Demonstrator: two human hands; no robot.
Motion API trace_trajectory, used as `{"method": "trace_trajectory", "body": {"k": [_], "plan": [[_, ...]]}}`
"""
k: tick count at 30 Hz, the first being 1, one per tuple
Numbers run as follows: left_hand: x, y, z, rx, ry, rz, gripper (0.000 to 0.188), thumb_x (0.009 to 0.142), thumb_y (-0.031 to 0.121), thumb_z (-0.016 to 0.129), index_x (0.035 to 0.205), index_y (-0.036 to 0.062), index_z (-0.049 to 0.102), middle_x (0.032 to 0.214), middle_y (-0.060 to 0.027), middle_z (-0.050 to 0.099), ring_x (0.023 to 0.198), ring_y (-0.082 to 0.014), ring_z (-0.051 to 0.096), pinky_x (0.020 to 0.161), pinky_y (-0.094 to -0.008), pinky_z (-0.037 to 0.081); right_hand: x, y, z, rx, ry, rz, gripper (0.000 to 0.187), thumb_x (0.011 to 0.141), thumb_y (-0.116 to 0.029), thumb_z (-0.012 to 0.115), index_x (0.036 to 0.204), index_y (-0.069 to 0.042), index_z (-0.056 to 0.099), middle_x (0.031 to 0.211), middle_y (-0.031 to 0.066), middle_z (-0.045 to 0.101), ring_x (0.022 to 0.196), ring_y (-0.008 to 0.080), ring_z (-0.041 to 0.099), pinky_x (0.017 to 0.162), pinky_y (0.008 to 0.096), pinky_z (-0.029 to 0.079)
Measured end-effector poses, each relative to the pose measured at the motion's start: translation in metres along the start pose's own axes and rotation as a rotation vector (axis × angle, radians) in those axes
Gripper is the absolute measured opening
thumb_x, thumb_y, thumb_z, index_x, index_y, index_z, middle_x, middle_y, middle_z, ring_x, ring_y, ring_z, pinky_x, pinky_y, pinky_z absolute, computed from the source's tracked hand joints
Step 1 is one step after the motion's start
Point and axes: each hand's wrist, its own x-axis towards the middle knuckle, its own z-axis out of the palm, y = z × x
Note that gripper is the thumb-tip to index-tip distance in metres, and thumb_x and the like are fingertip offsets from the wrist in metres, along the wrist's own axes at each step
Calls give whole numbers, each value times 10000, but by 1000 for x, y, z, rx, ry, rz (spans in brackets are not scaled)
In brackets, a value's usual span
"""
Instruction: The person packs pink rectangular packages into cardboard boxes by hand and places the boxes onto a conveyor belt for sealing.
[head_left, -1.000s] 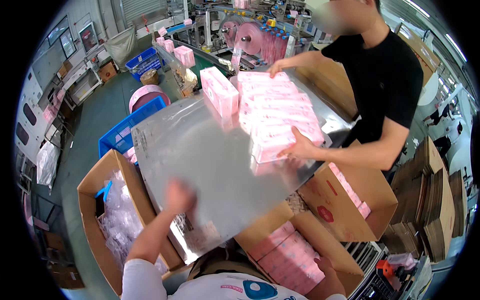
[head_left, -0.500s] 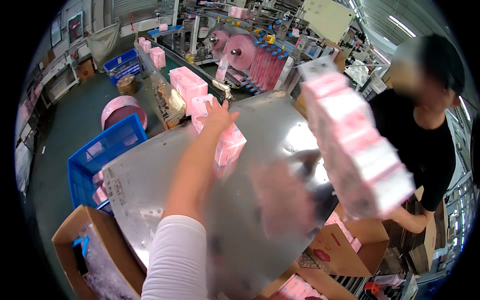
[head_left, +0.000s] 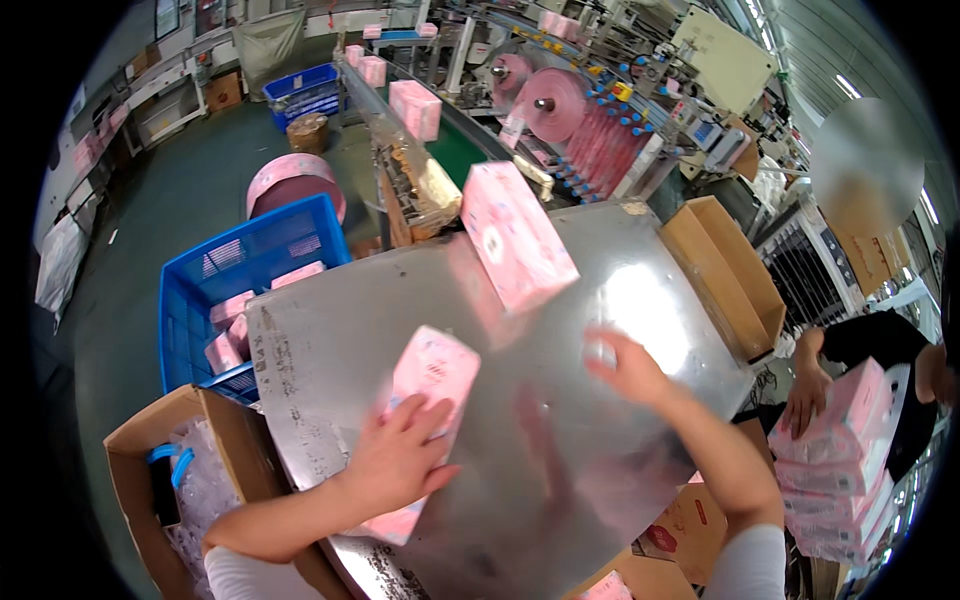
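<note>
At the near left part of the metal table [head_left: 340,345], the left hand [head_left: 395,460] was laid across a pink pack [head_left: 438,365], fingers spread, thumb apart. Over the table's right half, the right hand [head_left: 632,370] was raised and partly curled; blur prevented telling whether it held anything.

An open carton [head_left: 222,425] of clear plastic stood at the table's near left corner. A blue basket [head_left: 180,320] containing pink packs stood left of the table. Off the table's right side, a co-worker held a stack of pink packs [head_left: 835,460]. A second pink pack [head_left: 518,240] stood at the table's far edge, before the conveyor [head_left: 465,150]. Pink film rolls [head_left: 565,108] were mounted beyond the table.

The pack under the left hand was oblong and pale pink with small markings, its middle covered, lying lengthwise slantwise on the table.
</note>
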Motion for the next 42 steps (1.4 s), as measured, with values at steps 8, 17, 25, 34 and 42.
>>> {"method": "trace_trajectory", "body": {"k": [8,17,25,34,42], "plan": [[-47,-5,-9,81,128,-301,421,698,397,691,1022,138,623,1336,-142,409,1220,-338,369,817,-577,348,133,-24,53,-303,-17,425,1045,632,-475,717,1447,-139,156,1263,219,396,1119,395,499,895,449,445],[-41,-7,-6,115,58,-475,757,754,559,602,1310,71,443,1408,-170,338,1320,-347,281,906,-676,251,-27,-160,110,132,-225,-105,738,749,-424,660,1347,-97,377,1160,212,507,933,396,590,834,445,480],[-36,-16,-8,163,142,-427,670,763,542,587,1237,75,507,1349,-166,412,1268,-339,352,861,-665,285,169,-38,37,-872,604,-285,805,730,-393,647,1409,-117,314,1330,185,437,1110,385,512,913,464,422],[-37,-26,-2,185,161,-423,673,758,532,594,1212,44,505,1348,-187,403,1272,-352,342,854,-675,278,70,-66,70,-292,-208,346,1030,662,-495,677,1458,-130,135,1228,256,442,1086,413,519,886,455,448],[-41,-24,-9,107,30,-463,741,760,543,597,1269,26,447,1428,-182,306,1342,-355,243,912,-692,223,-70,-128,86,73,-163,34,636,760,-360,675,1250,-8,477,1001,204,616,784,358,628,658,416,509]]}}
